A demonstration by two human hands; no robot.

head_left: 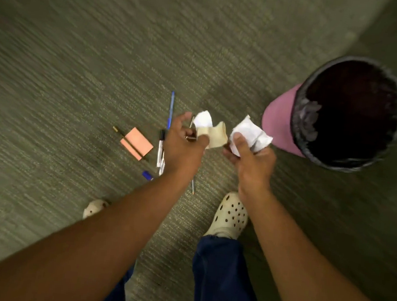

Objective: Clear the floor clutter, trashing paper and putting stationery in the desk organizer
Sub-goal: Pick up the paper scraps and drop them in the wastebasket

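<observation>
The right hand grips a crumpled white paper, fingers and thumb curled round it, and the left hand pinches a second scrap, white and cream paper, between thumb and fingers. Both wads are held up off the floor, close together but apart. The trash bin, pink-walled with a black liner, stands on the carpet ahead and to the right of both hands, its mouth open to the camera. The right hand is the nearer one, just beside the bin's pink wall, so I judge its paper is likely to be dropped in first, the left crossing farther to follow.

The stationery lies on the carpet to the left of the hands: a blue pen with its long axis running away from the person, a white marker roughly parallel and partly hidden under the left wrist, a pink sticky-note pad with a dark pencil laid diagonally across it, and a small blue cap nearer the feet (a thin stick-like item by the left wrist is too blurred to name). The desk organizer is not in view.

The floor is olive-green ribbed carpet. Two cream clogs and dark blue trouser legs show below.
</observation>
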